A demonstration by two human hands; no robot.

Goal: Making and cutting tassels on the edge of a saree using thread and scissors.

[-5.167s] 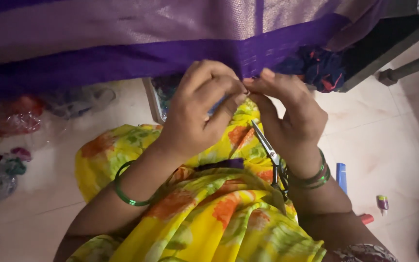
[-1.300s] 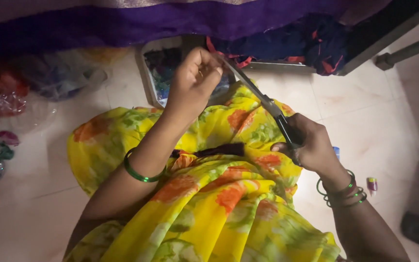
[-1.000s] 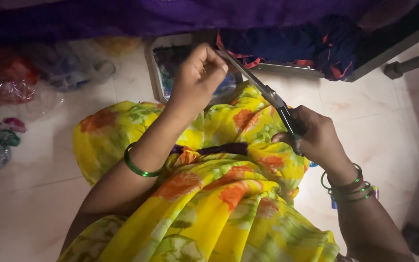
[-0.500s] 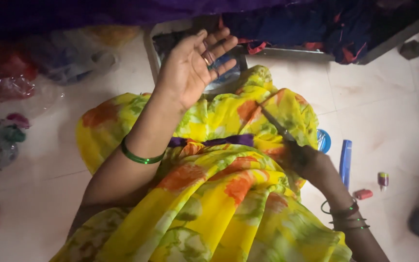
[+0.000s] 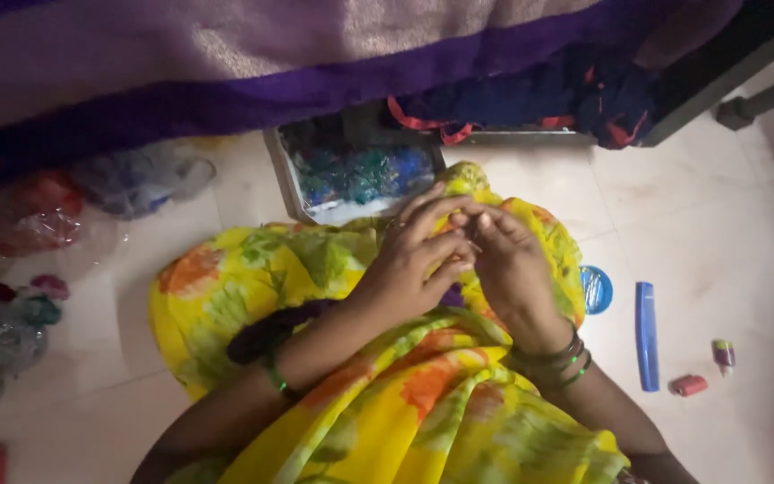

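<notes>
A pale tiled floor (image 5: 727, 233) runs under a hanging purple cloth (image 5: 226, 81), and the person sits low on it with yellow flowered fabric (image 5: 423, 403) over the lap. The left hand (image 5: 409, 269) and the right hand (image 5: 512, 269) meet above the knee, fingertips (image 5: 463, 220) pressed close together — whether something small is pinched between them I cannot tell; nothing shows. Both hands are narrowed, fingers curled inward and touching. Green bangles (image 5: 562, 363) ring the right wrist, a single green one (image 5: 275, 376) the left. Just beyond the hands stands an open box (image 5: 351, 170) of blue and green bits. To the right lie a blue round lid (image 5: 597, 289), a blue comb-like stick (image 5: 646, 336) and two small spools (image 5: 690, 385) — well apart from the fingers.
</notes>
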